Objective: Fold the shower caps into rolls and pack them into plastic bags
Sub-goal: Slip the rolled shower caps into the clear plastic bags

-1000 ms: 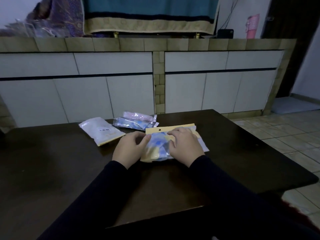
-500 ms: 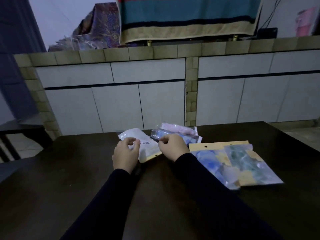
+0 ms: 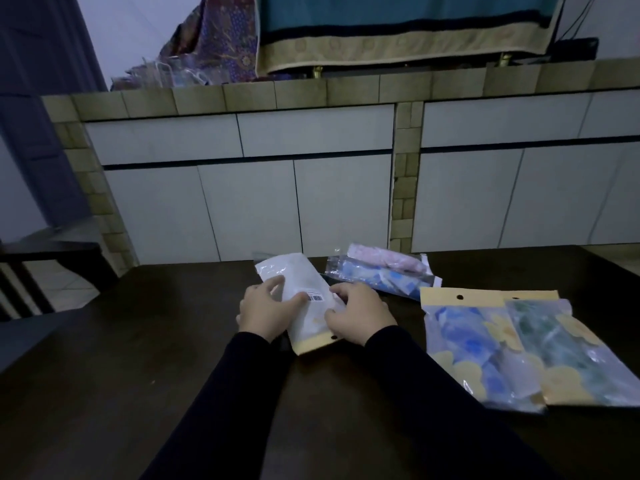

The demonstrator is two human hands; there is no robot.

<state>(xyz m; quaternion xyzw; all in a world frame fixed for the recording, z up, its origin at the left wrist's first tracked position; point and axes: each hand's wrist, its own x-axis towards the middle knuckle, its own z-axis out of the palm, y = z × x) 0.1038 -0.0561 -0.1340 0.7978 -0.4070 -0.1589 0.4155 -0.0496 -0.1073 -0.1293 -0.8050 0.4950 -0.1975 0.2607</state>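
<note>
Both hands were on the white packet (image 3: 300,292) at the middle of the dark table (image 3: 104,375). The left hand (image 3: 268,311) gripped its left edge, thumb laid across the face beside a barcode sticker (image 3: 314,297); the digits under the bars were too small to read, and no brand showed. The right hand (image 3: 360,315) held the right edge with curled fingers. The packet's yellow header strip (image 3: 313,342), with its punched hole, pointed toward the person.

Half a second before, the hands had only just reached that packet at the far side; now it sat nearer and was turned lengthwise between them. To the right lay the blue packed bag (image 3: 465,344), overlapping the green packed bag (image 3: 568,351), each under a yellow header, unmoved. Behind them, near the table's far edge, sat two clear bags with rolled caps (image 3: 381,271), one pink, one blue, in the same spot too.
</note>
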